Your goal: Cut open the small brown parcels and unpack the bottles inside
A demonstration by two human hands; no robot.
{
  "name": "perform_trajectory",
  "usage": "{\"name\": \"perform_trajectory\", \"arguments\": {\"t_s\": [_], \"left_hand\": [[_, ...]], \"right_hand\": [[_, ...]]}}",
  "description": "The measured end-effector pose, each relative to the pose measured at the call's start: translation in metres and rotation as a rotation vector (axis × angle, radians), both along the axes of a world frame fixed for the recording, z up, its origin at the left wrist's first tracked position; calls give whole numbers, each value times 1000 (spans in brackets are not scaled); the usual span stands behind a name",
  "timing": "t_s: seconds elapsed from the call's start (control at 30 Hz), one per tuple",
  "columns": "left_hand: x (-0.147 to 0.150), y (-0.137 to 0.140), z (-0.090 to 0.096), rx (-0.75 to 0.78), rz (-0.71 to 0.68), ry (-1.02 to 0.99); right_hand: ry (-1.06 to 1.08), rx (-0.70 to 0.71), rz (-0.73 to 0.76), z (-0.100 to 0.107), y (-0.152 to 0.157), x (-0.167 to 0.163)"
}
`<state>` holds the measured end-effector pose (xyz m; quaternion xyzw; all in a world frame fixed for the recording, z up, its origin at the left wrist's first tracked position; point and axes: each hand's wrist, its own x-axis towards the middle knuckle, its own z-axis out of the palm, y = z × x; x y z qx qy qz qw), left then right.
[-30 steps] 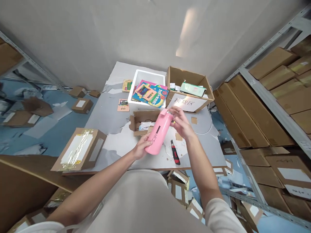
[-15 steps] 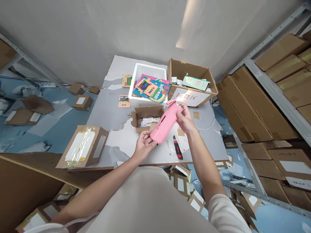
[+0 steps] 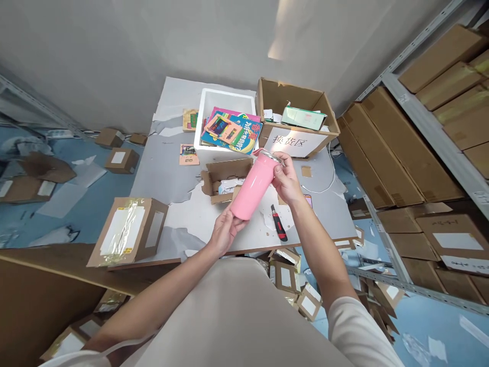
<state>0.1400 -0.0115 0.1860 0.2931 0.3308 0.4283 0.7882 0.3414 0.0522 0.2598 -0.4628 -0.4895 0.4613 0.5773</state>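
Observation:
A pink bottle point(image 3: 253, 189) is held tilted above the table, its metal-rimmed top toward the upper right. My left hand point(image 3: 226, 232) grips its lower end, while my right hand point(image 3: 286, 178) is closed round the neck; some fingers are hidden behind the bottle. Behind it stands a small opened carton point(image 3: 211, 192) with white wrapped items inside. A red and black utility knife point(image 3: 279, 224) lies on the table to the right, below my right hand. Part of a phone-like thing point(image 3: 308, 201) shows beside my right wrist.
A white foam box point(image 3: 197, 137) with books and a carton point(image 3: 328, 137) with a handwritten label stand at the back. One taped parcel point(image 3: 147, 232) rests at the table's left corner. Shelving point(image 3: 389, 255) with boxes is on the right; cartons and paper litter the floor.
The bottle has been turned about its length, so the dark lettering on its side no longer shows. Both hands still hold it. The view has shifted slightly.

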Motion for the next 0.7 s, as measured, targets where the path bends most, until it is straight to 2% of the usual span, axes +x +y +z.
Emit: {"name": "perform_trajectory", "arguments": {"t_s": [0.13,0.23,0.33,0.43,0.5,0.7], "left_hand": [[-2,-2,-2,76,47,85],[-6,-3,-4,40,25,8],[-8,-3,-8,-17,-1,-30],[-8,-4,-11,-88,-50,-10],[-8,-4,-12,-103,-28,4],[-10,-6,-10,8,63,18]], "right_hand": [[-143,99,-23,-6,-3,-2],[-332,180,-101,-5,-8,-2],[-494,200,-167,0,-10,1],[-453,197,-59,4,-9,0],[-370,181,-23,6,-9,-2],[-228,150,-127,7,-16,-6]]}}
